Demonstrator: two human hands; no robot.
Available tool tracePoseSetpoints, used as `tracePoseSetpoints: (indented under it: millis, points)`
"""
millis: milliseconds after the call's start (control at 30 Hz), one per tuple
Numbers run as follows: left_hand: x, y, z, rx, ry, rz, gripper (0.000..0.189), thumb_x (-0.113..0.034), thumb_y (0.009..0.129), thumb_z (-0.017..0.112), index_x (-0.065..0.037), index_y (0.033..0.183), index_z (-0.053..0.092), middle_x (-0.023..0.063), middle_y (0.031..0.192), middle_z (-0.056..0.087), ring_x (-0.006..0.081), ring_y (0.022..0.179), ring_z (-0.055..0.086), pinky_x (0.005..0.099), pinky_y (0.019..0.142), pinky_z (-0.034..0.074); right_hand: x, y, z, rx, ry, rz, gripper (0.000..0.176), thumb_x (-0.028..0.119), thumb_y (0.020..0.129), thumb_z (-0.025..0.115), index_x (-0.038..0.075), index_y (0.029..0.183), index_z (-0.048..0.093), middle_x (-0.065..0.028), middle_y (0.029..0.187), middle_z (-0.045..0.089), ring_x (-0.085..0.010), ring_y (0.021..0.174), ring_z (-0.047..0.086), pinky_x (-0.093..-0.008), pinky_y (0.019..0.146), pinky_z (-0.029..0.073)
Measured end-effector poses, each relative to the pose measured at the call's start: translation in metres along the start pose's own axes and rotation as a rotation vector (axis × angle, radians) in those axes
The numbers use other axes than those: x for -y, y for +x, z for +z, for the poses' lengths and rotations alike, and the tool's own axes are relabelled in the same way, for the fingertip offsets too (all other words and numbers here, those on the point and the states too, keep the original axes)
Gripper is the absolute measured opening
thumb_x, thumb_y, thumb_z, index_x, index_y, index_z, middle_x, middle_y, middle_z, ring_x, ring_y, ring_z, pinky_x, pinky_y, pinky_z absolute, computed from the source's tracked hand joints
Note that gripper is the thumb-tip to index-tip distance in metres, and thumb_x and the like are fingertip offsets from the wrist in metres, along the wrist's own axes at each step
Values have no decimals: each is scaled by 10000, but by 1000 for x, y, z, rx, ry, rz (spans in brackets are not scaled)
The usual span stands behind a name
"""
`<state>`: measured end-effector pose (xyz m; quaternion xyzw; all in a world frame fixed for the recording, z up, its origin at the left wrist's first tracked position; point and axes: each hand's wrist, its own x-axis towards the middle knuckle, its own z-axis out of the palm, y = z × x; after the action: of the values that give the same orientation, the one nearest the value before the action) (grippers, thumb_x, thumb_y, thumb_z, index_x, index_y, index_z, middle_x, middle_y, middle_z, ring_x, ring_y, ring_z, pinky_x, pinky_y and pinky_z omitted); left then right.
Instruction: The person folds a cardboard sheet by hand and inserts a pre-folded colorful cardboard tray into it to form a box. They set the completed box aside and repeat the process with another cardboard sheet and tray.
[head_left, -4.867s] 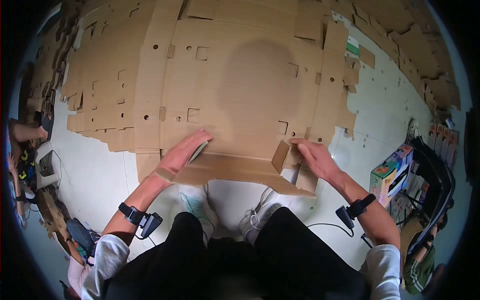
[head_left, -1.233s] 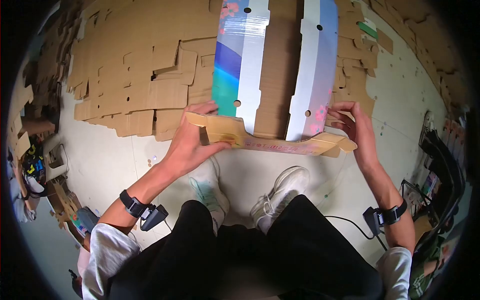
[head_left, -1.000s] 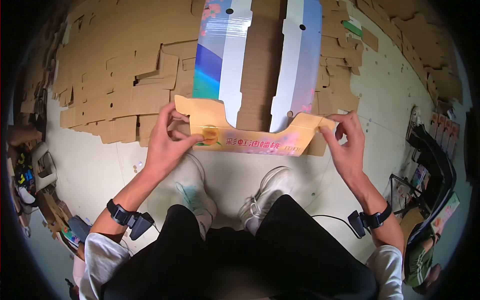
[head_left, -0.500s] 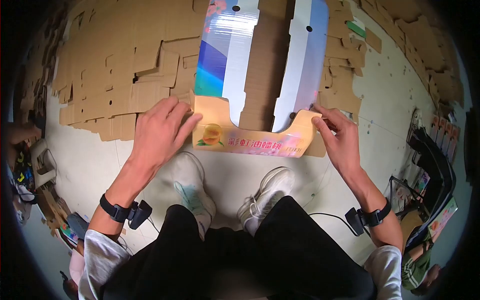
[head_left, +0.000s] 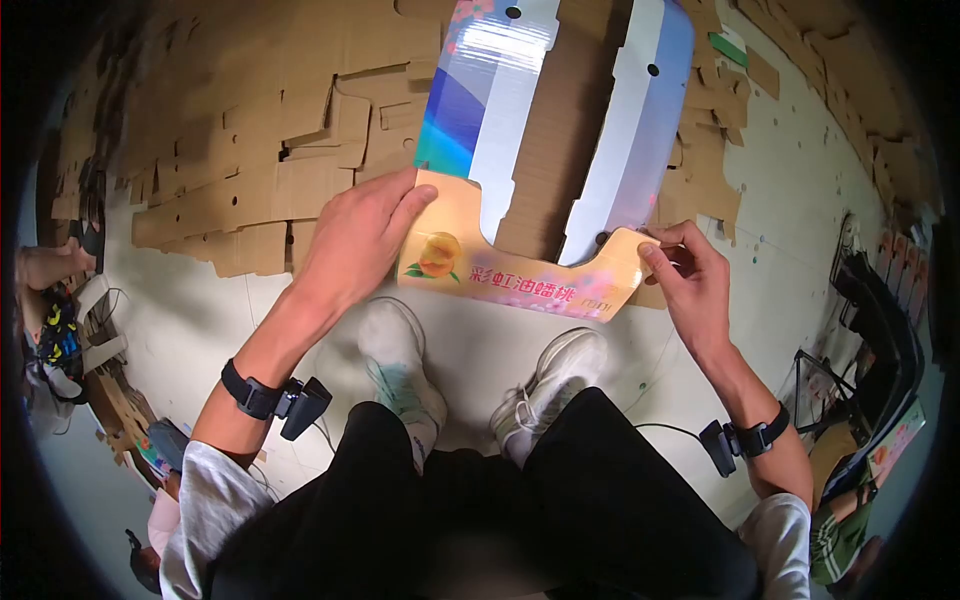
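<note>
A printed carton point(head_left: 460, 110) with white, blue and purple sides and a brown middle stands before me. Its near end panel point(head_left: 520, 285) is orange, with a peach picture and red characters. My left hand point(head_left: 365, 235) grips the panel's left corner, thumb on the printed face and fingers behind it. At the right corner my right hand point(head_left: 692, 285) pinches the panel's edge between thumb and fingers. Several fingertips of both hands are hidden behind the cardboard.
Flattened brown cardboard point(head_left: 240, 130) covers much of the floor point(head_left: 190, 320) beyond and left. My white shoes point(head_left: 400, 360) are below the panel. A black-covered rack point(head_left: 885, 330) stands at right. Parts of other people show at the left edge and lower right.
The carton and both hands appear farther right in view. The end panel is tilted more, its left corner higher, and my left hand has moved up with it.
</note>
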<state>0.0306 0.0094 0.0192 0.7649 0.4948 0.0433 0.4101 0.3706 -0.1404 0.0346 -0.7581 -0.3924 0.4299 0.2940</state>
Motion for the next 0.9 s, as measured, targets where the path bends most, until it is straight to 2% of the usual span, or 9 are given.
tracePoseSetpoints:
  millis: [100,300,400,500,600,700,733,833,900]
  points:
    - [-2,4,-3,60,-48,-74,400,-384,1124,516,-14,1095,666,179,976,712,434,906,650,502,832,514,2,1,-2,20,-63,-5,184,122,1000,770,-25,985,660,-64,839,721,-99,792,666,-266,715,524]
    - [0,12,-2,177,-409,-157,445,-410,1137,488,-21,1246,676,158,1025,746,283,912,669,383,917,521,-35,18,-3,137,112,-70,162,130,1007,758,-12,998,682,-44,838,708,-67,774,621,-260,719,507]
    - [3,11,3,144,-416,-192,446,-408,1135,497,-12,1231,678,129,1015,744,226,919,651,372,914,518,-24,15,1,125,59,-104,167,152,1019,747,-9,1008,702,-16,839,700,-65,772,603,-251,732,497]
    - [-3,3,1,127,-449,-112,433,-395,1131,505,-1,1166,683,174,984,735,286,900,644,386,901,514,-33,6,3,186,45,-35,173,161,1011,750,-9,998,723,-39,823,707,-91,723,635,-270,689,513]
    - [-1,-8,3,234,-299,-142,412,-368,1123,529,14,1049,667,213,883,685,352,826,579,426,837,498,-28,-12,-5,227,-337,-262,165,150,991,757,-9,953,733,-90,807,708,-147,654,665,-313,632,536]
    - [0,-12,9,292,-125,-67,394,-331,1126,551,32,1121,703,103,935,730,163,883,599,375,857,507,-39,-21,-17,285,-498,-437,167,145,974,759,-15,935,733,-133,800,701,-207,608,677,-353,596,551]
    - [3,-13,14,235,-155,-19,310,-291,1099,609,7,1122,691,80,853,657,159,836,542,361,801,474,-38,-24,-15,271,-447,-403,167,143,978,750,-18,940,730,-138,804,699,-226,620,680,-355,598,551]
    - [-3,-13,14,160,-132,-129,231,-237,1075,655,-19,1145,676,61,814,581,140,818,521,313,779,459,-33,-29,-8,245,-340,-330,170,137,993,717,-28,953,717,-153,818,694,-272,661,689,-359,615,553]
    - [-8,-12,14,110,-265,-13,205,-214,1064,671,-28,1148,664,50,803,538,132,777,495,304,734,440,-34,-27,-6,243,-306,-333,181,137,1011,686,-35,960,708,-165,827,689,-290,696,696,-363,641,558]
